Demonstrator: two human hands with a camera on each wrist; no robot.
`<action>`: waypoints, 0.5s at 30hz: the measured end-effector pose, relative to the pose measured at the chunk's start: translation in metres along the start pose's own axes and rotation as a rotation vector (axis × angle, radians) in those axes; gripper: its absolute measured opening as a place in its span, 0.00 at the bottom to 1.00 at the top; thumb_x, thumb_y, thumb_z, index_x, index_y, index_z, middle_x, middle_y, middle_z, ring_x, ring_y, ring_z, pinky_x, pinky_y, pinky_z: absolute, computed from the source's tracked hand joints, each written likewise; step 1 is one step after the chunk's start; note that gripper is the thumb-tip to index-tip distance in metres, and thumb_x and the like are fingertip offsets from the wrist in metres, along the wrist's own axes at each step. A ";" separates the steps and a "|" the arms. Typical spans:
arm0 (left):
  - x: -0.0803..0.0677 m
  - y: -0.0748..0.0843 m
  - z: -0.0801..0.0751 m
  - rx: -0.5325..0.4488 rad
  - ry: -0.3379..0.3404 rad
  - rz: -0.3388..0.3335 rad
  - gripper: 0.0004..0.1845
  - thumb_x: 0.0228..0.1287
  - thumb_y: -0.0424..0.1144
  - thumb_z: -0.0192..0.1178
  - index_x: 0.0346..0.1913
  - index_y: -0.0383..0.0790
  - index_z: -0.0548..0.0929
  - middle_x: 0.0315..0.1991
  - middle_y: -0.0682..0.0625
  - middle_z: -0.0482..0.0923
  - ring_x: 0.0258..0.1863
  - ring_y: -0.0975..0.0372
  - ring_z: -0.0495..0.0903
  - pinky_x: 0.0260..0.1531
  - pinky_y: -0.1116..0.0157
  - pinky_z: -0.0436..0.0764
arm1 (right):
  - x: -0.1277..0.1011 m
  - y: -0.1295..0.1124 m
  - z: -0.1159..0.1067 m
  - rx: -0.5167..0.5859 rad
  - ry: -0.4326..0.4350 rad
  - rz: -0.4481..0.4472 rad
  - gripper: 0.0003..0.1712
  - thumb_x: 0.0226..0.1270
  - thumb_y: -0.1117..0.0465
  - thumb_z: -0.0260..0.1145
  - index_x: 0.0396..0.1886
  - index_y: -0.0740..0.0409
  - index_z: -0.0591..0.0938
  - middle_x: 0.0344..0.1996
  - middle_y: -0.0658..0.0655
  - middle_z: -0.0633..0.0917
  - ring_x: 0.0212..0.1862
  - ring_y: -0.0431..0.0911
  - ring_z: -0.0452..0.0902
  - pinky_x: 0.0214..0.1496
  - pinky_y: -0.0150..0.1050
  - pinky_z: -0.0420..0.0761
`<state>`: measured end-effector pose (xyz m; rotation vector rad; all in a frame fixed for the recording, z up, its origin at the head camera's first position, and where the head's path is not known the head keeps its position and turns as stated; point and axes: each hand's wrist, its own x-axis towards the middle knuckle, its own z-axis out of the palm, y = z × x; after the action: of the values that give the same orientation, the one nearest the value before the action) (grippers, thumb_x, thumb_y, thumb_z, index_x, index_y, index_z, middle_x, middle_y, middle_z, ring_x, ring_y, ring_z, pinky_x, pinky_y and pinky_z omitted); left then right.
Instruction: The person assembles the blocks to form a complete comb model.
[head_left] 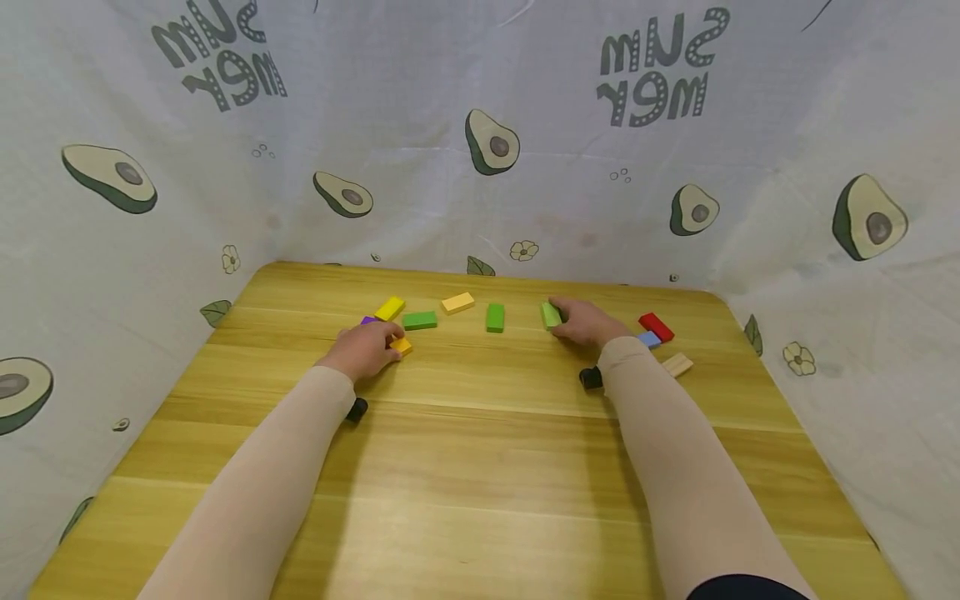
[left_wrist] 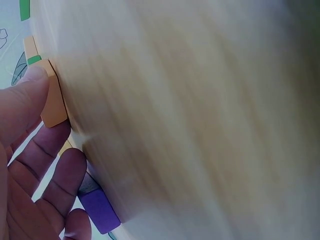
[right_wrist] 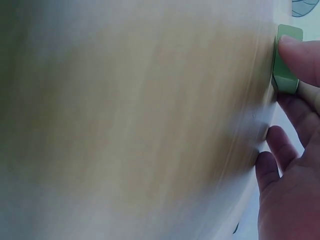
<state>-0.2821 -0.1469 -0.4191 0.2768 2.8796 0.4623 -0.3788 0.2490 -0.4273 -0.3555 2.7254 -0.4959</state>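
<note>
My left hand (head_left: 365,348) pinches an orange block (left_wrist: 56,97) between thumb and forefinger, low over the wooden table. A purple block (left_wrist: 101,210) lies beside its other fingers, partly hidden by the hand in the head view. My right hand (head_left: 587,322) grips a light green block (head_left: 551,315), with the thumb on one end and the forefinger at the other in the right wrist view (right_wrist: 287,60). Between the hands lie a green block (head_left: 419,320), a pale orange block (head_left: 457,303) and an upright-turned green block (head_left: 495,317). Just beyond the left hand is a yellow block (head_left: 390,308).
Right of the right hand, a red block (head_left: 656,327) lies against a blue block (head_left: 648,339), which the forearm partly covers. Nearer me are pale wood-coloured blocks (head_left: 677,365). A printed cloth (head_left: 420,125) hangs behind the table (head_left: 465,500) and along its sides.
</note>
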 end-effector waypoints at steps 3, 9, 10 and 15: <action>0.000 0.001 0.000 0.004 0.003 0.003 0.19 0.62 0.50 0.59 0.55 0.52 0.74 0.45 0.52 0.78 0.48 0.56 0.75 0.55 0.46 0.63 | -0.001 0.000 0.001 0.005 0.002 0.002 0.42 0.64 0.52 0.61 0.73 0.50 0.51 0.67 0.62 0.62 0.64 0.57 0.60 0.67 0.56 0.59; -0.001 0.002 0.001 0.009 0.008 0.011 0.19 0.62 0.49 0.59 0.55 0.52 0.75 0.43 0.53 0.79 0.46 0.57 0.76 0.54 0.47 0.64 | -0.004 0.000 0.001 0.023 0.003 -0.003 0.42 0.64 0.55 0.61 0.73 0.51 0.52 0.67 0.64 0.64 0.65 0.58 0.60 0.67 0.55 0.60; -0.001 0.002 0.001 0.007 0.008 0.013 0.19 0.62 0.49 0.59 0.55 0.52 0.75 0.43 0.53 0.79 0.46 0.57 0.75 0.53 0.47 0.64 | -0.004 0.000 0.001 0.025 0.004 0.000 0.42 0.64 0.55 0.61 0.73 0.51 0.52 0.67 0.64 0.64 0.65 0.58 0.60 0.67 0.55 0.60; -0.002 0.002 0.001 0.003 0.010 0.021 0.18 0.63 0.49 0.58 0.54 0.51 0.75 0.44 0.52 0.79 0.46 0.56 0.75 0.53 0.47 0.63 | -0.003 0.000 0.002 0.028 0.015 0.018 0.42 0.64 0.54 0.61 0.73 0.50 0.52 0.66 0.63 0.65 0.66 0.57 0.60 0.67 0.55 0.59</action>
<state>-0.2796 -0.1450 -0.4194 0.3064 2.8897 0.4645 -0.3751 0.2498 -0.4281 -0.3209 2.7308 -0.5332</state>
